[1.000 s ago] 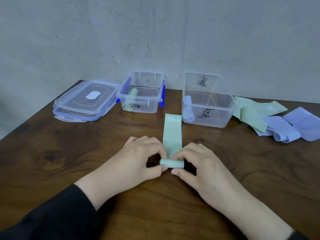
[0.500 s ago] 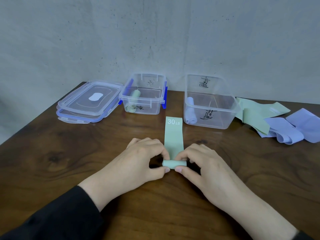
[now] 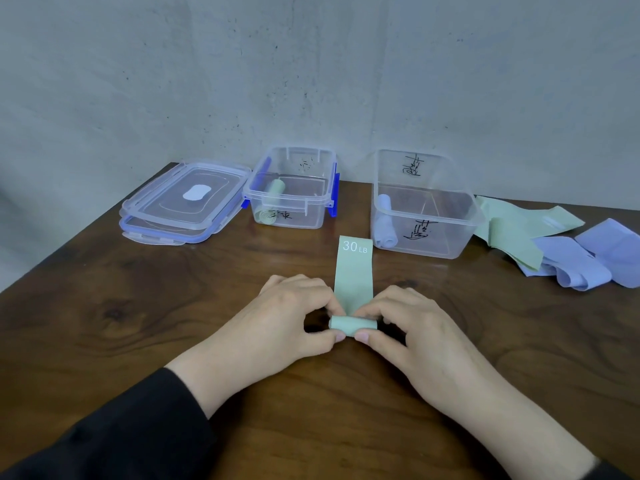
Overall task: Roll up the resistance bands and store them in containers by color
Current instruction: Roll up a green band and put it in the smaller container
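We see a dark wooden table (image 3: 138,323) with glossy, grained finish, two clear smooth plastic containers (image 3: 426,216) and stacked lids (image 3: 183,199) — blue clips, matt rubbery green band (image 3: 354,271), matt lilac bands (image 3: 585,261), a rough grey wall (image 3: 311,64) — speckled, a black cloth sleeve (image 3: 121,441).

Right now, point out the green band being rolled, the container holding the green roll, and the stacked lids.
green band (image 3: 354,271), head view, flat unrolled stretch.
green-roll container (image 3: 313,216), head view, front wall.
stacked lids (image 3: 166,206), head view, top lid's surface.
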